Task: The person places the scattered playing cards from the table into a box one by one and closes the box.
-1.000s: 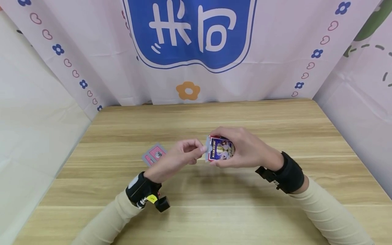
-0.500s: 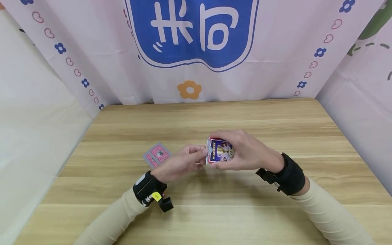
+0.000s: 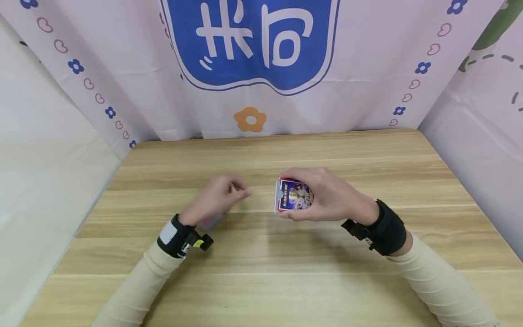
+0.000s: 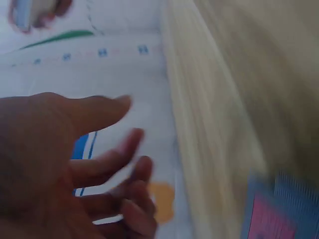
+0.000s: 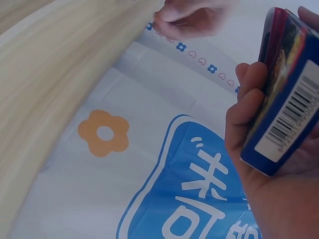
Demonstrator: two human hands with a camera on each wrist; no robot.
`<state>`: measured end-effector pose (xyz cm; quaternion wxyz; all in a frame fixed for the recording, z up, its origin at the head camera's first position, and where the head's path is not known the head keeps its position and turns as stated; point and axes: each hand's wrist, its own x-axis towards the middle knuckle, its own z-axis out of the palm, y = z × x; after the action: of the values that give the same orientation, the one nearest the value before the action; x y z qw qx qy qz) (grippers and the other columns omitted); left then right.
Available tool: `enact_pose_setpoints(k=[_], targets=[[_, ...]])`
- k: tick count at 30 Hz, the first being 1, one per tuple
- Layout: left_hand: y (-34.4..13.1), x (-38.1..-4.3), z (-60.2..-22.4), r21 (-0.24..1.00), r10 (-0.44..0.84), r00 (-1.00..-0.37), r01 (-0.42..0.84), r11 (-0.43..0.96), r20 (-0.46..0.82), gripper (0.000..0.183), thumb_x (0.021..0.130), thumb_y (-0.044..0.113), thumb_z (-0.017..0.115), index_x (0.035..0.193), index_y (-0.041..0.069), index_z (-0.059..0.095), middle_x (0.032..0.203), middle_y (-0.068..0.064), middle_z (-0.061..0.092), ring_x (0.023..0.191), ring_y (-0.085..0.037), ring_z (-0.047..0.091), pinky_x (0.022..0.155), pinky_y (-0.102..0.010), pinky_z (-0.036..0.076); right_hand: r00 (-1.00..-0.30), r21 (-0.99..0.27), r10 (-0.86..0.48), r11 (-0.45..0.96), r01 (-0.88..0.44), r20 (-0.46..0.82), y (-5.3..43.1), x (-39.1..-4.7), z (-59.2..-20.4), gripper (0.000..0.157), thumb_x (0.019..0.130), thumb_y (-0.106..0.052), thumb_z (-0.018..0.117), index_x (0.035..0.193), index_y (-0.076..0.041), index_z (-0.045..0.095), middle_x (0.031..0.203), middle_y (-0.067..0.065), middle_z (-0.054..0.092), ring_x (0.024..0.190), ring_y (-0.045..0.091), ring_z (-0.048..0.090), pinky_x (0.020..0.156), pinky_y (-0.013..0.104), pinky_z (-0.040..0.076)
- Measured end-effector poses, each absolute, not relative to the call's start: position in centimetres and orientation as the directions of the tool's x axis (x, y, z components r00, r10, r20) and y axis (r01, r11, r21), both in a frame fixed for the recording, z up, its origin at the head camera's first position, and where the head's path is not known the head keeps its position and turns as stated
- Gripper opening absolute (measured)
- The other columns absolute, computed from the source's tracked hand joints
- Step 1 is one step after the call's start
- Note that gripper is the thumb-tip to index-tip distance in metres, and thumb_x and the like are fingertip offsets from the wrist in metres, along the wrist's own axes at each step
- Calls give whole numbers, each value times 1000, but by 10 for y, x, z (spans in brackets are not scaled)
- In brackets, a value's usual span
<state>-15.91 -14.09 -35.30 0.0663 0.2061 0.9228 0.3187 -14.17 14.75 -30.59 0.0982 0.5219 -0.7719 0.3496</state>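
My right hand (image 3: 333,195) grips a small playing card box (image 3: 297,196) above the table, thumb along one edge and fingers along the other. Its printed face is blue with a gold trophy, and its pale end flap points left. A barcode shows on the side of the box (image 5: 294,109) in the right wrist view. To the left, my left hand (image 3: 214,197) is in the air, apart from the box. In the left wrist view its thumb and loosely bent fingers (image 4: 107,169) hold nothing. Pink-and-grey cards (image 3: 211,221) lie on the table, mostly hidden below this hand.
The wood-grain table (image 3: 286,281) reaches back to a white curtain (image 3: 367,104) with a blue emblem and an orange flower. Pale cloth walls (image 3: 45,181) border it on both sides. Each wrist wears a black strap (image 3: 386,227) with a small camera.
The left hand first touched the end flap of the box, then let go and moved left over the cards on the table. The right hand keeps its hold, nearly still.
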Motion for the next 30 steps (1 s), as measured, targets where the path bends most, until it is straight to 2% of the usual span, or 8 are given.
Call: enact_pose_setpoints(k=[4, 6, 9, 12, 16, 20, 26, 30], targets=[[-172, -170, -355, 384, 305, -950, 256, 887, -72, 33, 82, 39, 71, 86, 7, 63, 74, -3, 58, 57, -15, 52, 50, -32, 46, -438, -435, -740, 217, -874, 511, 147, -142, -305, 64, 70, -35, 79, 120, -3, 54, 99, 5, 65, 78, 4, 58, 59, 23, 55], [-185, -173, -356, 302, 242, -963, 196, 933, -123, 41, 77, 44, 74, 77, 5, 60, 65, -3, 55, 51, -15, 49, 44, -31, 42, -439, -435, -740, 219, -874, 509, 146, -142, -305, 64, 71, -36, 79, 119, -3, 55, 99, 4, 65, 78, 4, 58, 59, 23, 55], [-199, -176, -358, 223, 180, -969, 140, 965, -171, 49, 71, 50, 76, 61, 8, 52, 54, -1, 50, 46, -14, 44, 37, -28, 33, -443, -432, -740, 228, -873, 506, 147, -142, -305, 64, 71, -37, 78, 120, -4, 54, 99, 3, 64, 78, 4, 57, 59, 23, 55], [-205, -179, -360, 211, 155, -964, 109, 971, -216, 52, 70, 53, 76, 55, 11, 48, 50, 2, 49, 44, -12, 41, 36, -26, 29, -448, -436, -741, 231, -870, 501, 147, -142, -305, 64, 71, -37, 79, 120, -5, 54, 100, 4, 64, 78, 4, 57, 60, 23, 55], [-206, -181, -359, 221, 145, -953, 86, 971, -267, 51, 70, 54, 75, 55, 10, 56, 52, 1, 56, 47, -12, 47, 38, -26, 34, -449, -435, -743, 234, -869, 497, 147, -142, -305, 64, 71, -37, 79, 121, -5, 54, 101, 4, 64, 79, 4, 58, 60, 23, 55], [-206, -183, -361, 245, 137, -952, 68, 967, -275, 48, 69, 52, 77, 63, 8, 60, 60, -3, 62, 53, -16, 55, 42, -29, 41, -443, -430, -747, 231, -873, 497, 146, -142, -306, 63, 71, -37, 79, 120, -5, 54, 101, 4, 64, 79, 4, 57, 60, 23, 55], [-205, -186, -364, 280, 135, -957, 60, 958, -256, 52, 69, 44, 80, 92, 3, 60, 74, -9, 60, 59, -19, 58, 46, -31, 48, -444, -442, -753, 226, -868, 486, 145, -142, -308, 62, 72, -37, 78, 120, -5, 54, 102, 4, 64, 79, 4, 58, 61, 23, 55], [-201, -183, -361, 320, 167, -953, 81, 944, -251, 36, 76, 35, 77, 87, 4, 63, 69, -8, 60, 55, -18, 57, 44, -30, 47, -451, -443, -752, 235, -865, 481, 145, -142, -308, 61, 73, -36, 77, 121, -6, 54, 101, 3, 64, 79, 4, 57, 61, 22, 55]])
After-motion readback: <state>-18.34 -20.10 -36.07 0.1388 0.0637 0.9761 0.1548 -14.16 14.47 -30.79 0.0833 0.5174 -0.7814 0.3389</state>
